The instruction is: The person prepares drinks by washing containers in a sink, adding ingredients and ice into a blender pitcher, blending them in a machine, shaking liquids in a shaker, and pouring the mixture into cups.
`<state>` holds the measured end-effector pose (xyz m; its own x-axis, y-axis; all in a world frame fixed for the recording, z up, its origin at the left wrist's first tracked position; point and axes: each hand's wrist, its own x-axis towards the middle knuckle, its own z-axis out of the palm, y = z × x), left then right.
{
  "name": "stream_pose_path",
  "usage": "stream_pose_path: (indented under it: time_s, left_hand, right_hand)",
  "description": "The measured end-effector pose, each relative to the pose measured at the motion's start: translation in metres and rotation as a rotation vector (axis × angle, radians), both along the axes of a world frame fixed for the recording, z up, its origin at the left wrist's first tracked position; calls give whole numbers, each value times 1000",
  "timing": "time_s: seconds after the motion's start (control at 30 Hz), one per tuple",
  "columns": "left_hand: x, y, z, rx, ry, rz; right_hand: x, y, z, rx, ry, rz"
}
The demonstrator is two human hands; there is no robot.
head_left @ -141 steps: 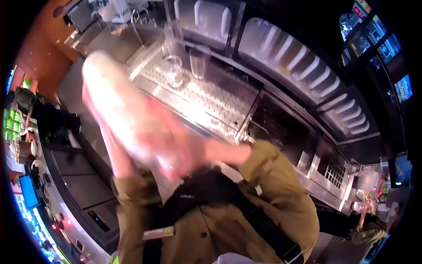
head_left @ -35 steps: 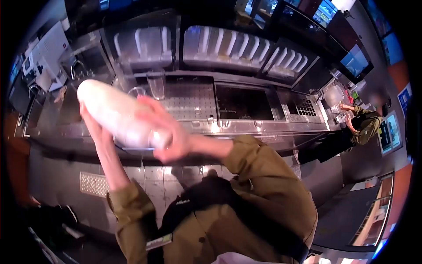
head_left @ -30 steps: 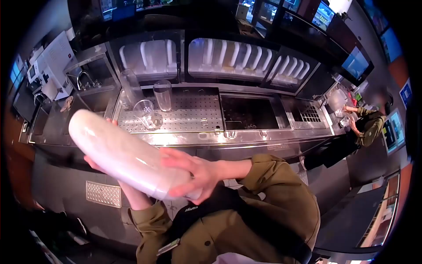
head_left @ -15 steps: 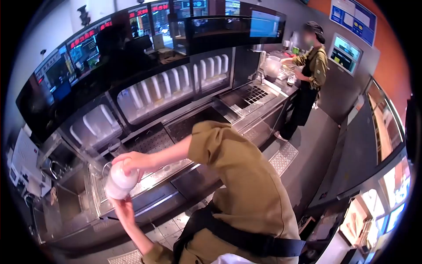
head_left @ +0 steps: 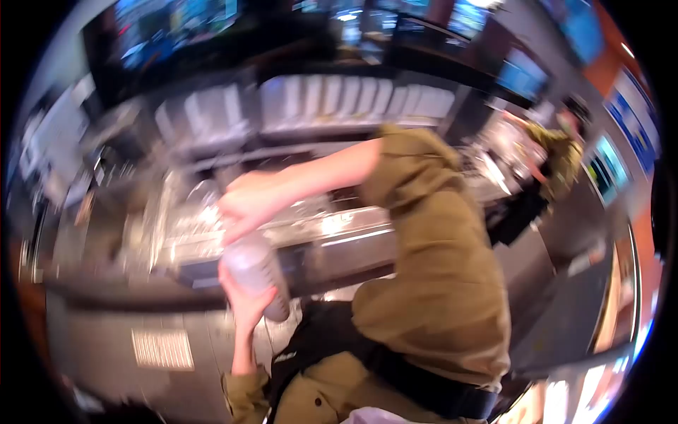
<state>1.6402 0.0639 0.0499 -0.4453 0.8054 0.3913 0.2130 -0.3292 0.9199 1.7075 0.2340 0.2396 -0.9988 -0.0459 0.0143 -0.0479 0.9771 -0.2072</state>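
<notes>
My left hand (head_left: pixel 247 300) is wrapped around the lower side of a translucent shaker cup (head_left: pixel 258 265) with dark measuring marks on its wall. The cup tilts, its base toward my body and its pale top toward the counter. Just above that top is my right hand (head_left: pixel 251 205), blurred, with its fingers curled and pointing down at the cup. Whatever may be inside those fingers is hidden. Behind the right hand, a clear container (head_left: pixel 205 194) stands on the wet steel counter (head_left: pixel 183 244).
Along the counter's back runs a row of white upright containers (head_left: pixel 339 99). A co-worker (head_left: pixel 561 152) stands at the far right end of the counter. On the floor at lower left lies a light grate (head_left: pixel 162 350). Motion blurs most of the surroundings.
My view has swung, and the cup has come away from the counter toward my body. The right hand, earlier gripping the cup's top, is now higher against it; the left hand still holds it.
</notes>
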Motion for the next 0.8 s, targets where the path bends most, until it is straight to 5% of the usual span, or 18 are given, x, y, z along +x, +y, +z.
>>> stream_pose_path:
  time_s: [0.1, 0.2, 0.3, 0.4, 0.5, 0.53, 0.6, 0.67, 0.77, 0.8]
  left_hand:
    - [-12, -8, 12, -76, -204, -84]
    - [-42, -9, -1, -72, -168, -25]
    - [-82, -9, -2, -148, -127, 52]
    - [-133, 9, 1, -228, -80, 50]
    - [-177, 34, 5, -358, 87, 37]
    - [-185, 43, 12, -405, -35, -15]
    - [-207, 61, 13, -460, 116, -75]
    - [-218, 77, 27, -527, 215, -123]
    - [-233, 100, 43, -581, 383, -178]
    - [-234, 107, 57, -607, 405, -189]
  right_hand:
    - [-10, 12, 4, -33, 71, 221]
    - [-24, 49, 4, -8, 198, 40]
    - [-44, 100, -109, -6, -162, -363]
    - [-49, 129, -261, -24, 34, -550]
    - [-56, 125, -274, 12, -35, -720]
    - [-64, 122, -258, -69, 189, -657]
    - [-78, 112, -213, -215, 638, -529]
    - [-113, 89, -181, -1008, 727, -359]
    - [-154, 82, -176, -1597, 747, -492]
    - [-158, 84, -175, -1601, 756, -532]
